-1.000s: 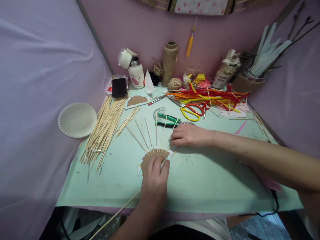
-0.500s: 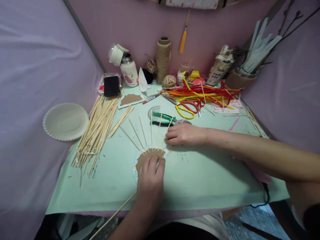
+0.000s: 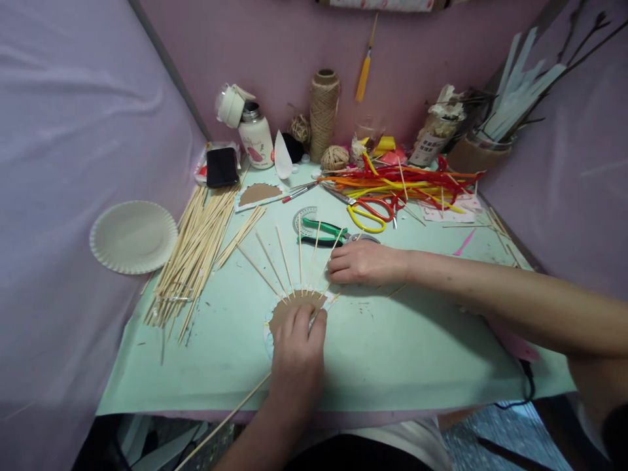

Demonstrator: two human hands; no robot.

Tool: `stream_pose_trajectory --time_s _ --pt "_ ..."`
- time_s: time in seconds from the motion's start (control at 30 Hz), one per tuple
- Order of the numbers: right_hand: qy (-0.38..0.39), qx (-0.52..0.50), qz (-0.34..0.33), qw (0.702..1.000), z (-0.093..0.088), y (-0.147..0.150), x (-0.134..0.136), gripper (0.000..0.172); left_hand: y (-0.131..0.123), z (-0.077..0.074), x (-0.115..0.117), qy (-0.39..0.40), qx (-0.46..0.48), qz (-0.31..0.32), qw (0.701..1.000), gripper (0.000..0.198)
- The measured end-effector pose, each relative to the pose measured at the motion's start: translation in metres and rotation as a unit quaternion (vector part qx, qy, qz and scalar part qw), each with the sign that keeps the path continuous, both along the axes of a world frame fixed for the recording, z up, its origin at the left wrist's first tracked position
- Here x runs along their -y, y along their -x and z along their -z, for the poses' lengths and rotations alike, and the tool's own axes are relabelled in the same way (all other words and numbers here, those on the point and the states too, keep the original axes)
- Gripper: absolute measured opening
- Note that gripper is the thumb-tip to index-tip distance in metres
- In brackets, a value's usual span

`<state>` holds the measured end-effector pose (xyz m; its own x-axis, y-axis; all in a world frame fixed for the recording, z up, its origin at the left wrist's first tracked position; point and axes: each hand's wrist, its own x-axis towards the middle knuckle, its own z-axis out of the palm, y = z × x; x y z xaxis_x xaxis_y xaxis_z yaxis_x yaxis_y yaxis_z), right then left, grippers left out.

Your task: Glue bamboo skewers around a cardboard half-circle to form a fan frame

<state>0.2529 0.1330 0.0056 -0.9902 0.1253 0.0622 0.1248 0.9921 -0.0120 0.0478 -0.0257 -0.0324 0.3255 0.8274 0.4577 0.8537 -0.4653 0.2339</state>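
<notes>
On the desk (image 3: 407, 360), the card (image 3: 279, 318) is pressed by the left hand (image 3: 298, 347), sticks (image 3: 300, 255) are apparently being arranged fanwise along its edge beside the curled right hand (image 3: 364, 263), whether either grips anything cannot be told, and even spacing seems needed next.

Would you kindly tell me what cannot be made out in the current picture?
In the head view:
Brown cardboard: partly hidden by the left hand.
Right hand: its own knuckles hide the fingertips, grip unclear.
Loose stick: near end cut off by the bottom edge.
Wall hanging: top cut off by the upper edge.
Protractor: markings too small to read.
</notes>
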Motion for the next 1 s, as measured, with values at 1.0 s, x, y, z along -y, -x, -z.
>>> stream_pose_trajectory --time_s 1.0 --pt "-0.010 0.018 0.003 1.000 0.0002 0.0037 -0.0025 0.026 -0.0002 0.0010 0.0010 0.009 0.011 -0.008 1.000 0.030"
